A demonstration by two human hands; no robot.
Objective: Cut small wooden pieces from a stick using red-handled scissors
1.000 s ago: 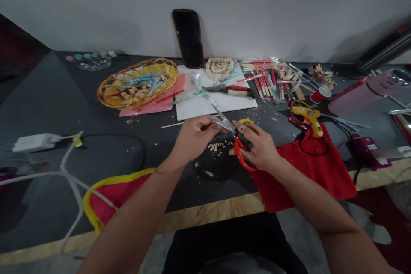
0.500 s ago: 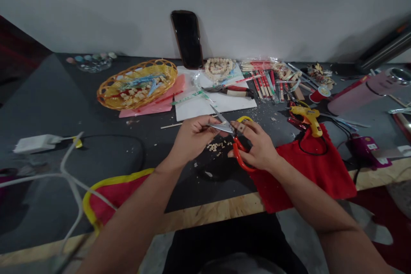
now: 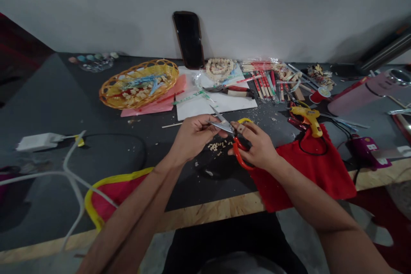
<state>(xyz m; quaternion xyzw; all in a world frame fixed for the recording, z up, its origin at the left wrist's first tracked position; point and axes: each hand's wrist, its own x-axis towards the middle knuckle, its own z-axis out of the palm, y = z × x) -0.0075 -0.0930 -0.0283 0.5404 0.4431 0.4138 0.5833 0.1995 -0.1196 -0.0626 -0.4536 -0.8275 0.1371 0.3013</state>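
My right hand (image 3: 257, 145) grips red-handled scissors (image 3: 236, 147), with the blades parted and pointing up-left. My left hand (image 3: 192, 137) is closed in a pinch at the blades, holding a small piece that I cannot make out. A scatter of small pale wooden bits (image 3: 218, 146) lies on the dark table just under the hands. A thin wooden stick (image 3: 171, 126) lies left of my left hand.
A yellow wicker basket (image 3: 109, 92) with bits sits at the back left, next to a white board (image 3: 205, 105) with pliers (image 3: 231, 90). Chopstick packets (image 3: 266, 83), a yellow glue gun (image 3: 308, 117), red cloth (image 3: 314, 167), a phone (image 3: 189, 38) and a white charger (image 3: 35, 141) lie around.
The hands and scissors have stayed almost in place. My left forearm has swung a little inward. The view has shifted slightly.
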